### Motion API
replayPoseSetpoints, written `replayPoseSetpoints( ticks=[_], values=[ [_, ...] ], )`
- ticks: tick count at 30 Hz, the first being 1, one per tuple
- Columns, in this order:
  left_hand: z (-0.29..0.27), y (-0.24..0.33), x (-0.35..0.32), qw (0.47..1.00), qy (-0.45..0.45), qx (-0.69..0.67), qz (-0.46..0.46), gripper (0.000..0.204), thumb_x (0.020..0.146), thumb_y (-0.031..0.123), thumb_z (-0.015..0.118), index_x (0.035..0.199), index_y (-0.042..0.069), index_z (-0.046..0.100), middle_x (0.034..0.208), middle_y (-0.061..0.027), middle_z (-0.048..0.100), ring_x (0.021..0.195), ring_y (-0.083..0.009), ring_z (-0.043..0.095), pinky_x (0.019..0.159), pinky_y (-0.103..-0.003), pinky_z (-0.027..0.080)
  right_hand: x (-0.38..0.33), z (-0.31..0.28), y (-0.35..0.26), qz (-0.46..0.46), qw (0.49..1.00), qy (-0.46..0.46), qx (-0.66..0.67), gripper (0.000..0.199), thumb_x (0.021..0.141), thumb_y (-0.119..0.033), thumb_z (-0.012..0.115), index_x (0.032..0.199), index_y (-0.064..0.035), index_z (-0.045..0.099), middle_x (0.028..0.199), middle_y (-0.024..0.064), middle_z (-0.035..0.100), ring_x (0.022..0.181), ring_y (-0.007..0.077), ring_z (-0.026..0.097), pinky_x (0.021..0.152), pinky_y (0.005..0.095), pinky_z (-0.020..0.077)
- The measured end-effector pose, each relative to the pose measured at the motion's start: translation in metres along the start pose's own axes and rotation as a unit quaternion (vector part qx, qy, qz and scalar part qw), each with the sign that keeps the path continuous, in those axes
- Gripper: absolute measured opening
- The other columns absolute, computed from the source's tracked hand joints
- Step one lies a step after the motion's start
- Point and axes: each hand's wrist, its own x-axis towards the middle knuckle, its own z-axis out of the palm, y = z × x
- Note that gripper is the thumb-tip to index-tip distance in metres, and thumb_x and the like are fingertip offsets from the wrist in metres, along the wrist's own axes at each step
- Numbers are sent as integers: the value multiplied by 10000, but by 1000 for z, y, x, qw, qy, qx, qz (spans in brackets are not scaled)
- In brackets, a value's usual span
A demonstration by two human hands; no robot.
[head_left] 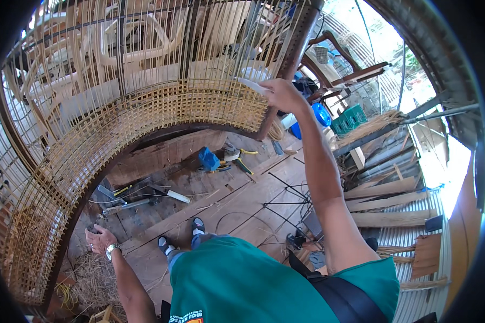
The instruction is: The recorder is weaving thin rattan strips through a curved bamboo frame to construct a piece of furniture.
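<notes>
A large curved frame with a dark wooden edge [298,51] arches across the upper and left side. Yellowish woven cane [161,107] fills its lower band, and long loose upright strands [161,51] rise above the weave. My right hand [284,96] reaches far out to the right end of the band, its fingers closed on a flat white strip [251,85] whose tip lies at the top of the weave. My left hand [101,241], with a watch on its wrist, hangs beside the frame's lower left part, fingers apart and nothing visible in them.
On the plank floor lie pliers [245,168], a blue object [208,159] and a hammer [129,205]. Cane scraps [94,280] are heaped at lower left. A wooden chair [345,75], a green crate [350,119] and stacked boards [388,218] stand to the right.
</notes>
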Motion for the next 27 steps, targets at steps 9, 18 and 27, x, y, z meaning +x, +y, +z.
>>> replayPoseSetpoints(
  ticks=[9, 18, 27],
  values=[
    [-4, -4, -5, 1000, -7, 14, -14, 753, 1310, 670, 604, 1917, 226, 576, 1886, -121, 680, 1693, -416, 689, 1392, -665, 514, -19, -13, -6, -12, 996, 92, 3, 442, 1228, -248, 780, 1597, -36, 900, 1213, 234, 975, 1065, 293, 941, 1028, 486, 718],
    [-13, -3, -11, 1000, -8, -4, 10, 757, 1311, 675, 600, 1921, 227, 573, 1894, -115, 674, 1703, -410, 681, 1395, -668, 509, -52, -44, -5, 86, 983, 155, 57, 381, 1238, -231, 722, 1510, -65, 931, 1275, 283, 951, 1217, 421, 947, 1079, 506, 714],
    [-6, -3, -17, 1000, -2, -2, 15, 763, 1312, 681, 596, 1926, 228, 570, 1904, -109, 667, 1714, -404, 673, 1399, -671, 504, -65, -53, -5, 162, 931, 302, 124, 420, 1235, -281, 787, 1555, -38, 909, 1160, 285, 938, 1057, 443, 941, 981, 555, 705]
  ],
)
